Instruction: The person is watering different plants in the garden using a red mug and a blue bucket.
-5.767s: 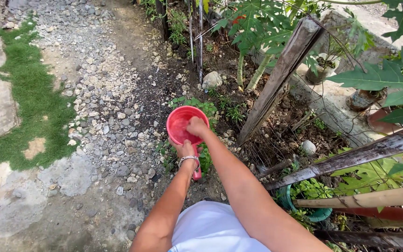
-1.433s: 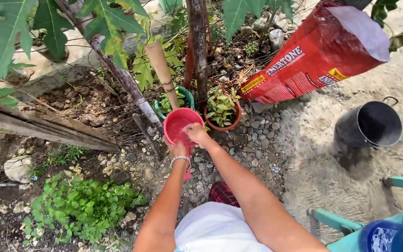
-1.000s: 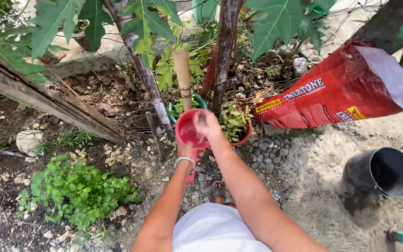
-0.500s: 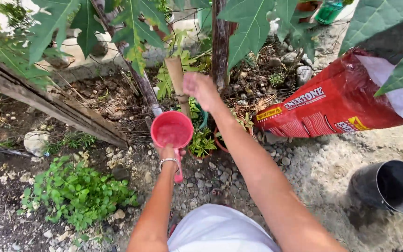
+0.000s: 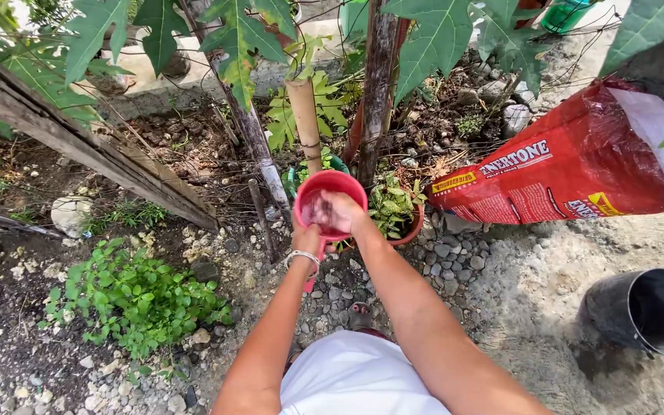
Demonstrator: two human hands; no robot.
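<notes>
Nearest the camera, two bare forearms reach out over a white shirt [image 5: 355,380] toward a red plastic dipper [image 5: 330,204] held above the gravel. The left hand [image 5: 306,240], with a bracelet [image 5: 302,259] on its wrist, is wrapped around the dipper's handle just under the bowl, and the right hand [image 5: 338,212] is down inside the bowl, fingers curled on something dark and grainy there; what exactly it is cannot be told. The two hands sit close together, one under the rim and one over it. Low at the right, on pale sandy ground, stands a black bucket [image 5: 649,313], its mouth turned toward the camera and its inside too dark to see into. To the left, a patch of low green weeds [image 5: 134,297] grows in dark soil. Just beyond the dipper, touching its right side in the view, a terracotta pot [image 5: 409,228] holds a small leafy plant [image 5: 390,206]. Behind the dipper a green pot [image 5: 337,163] is partly hidden. Farther right a big red sack [image 5: 570,169] lies on its side, its pale lining showing at the open end. Farther still, a bamboo stake [image 5: 304,123] and a tree trunk [image 5: 376,84] rise among large leaves, and a weathered plank [image 5: 78,142] slants off at the left.
</notes>
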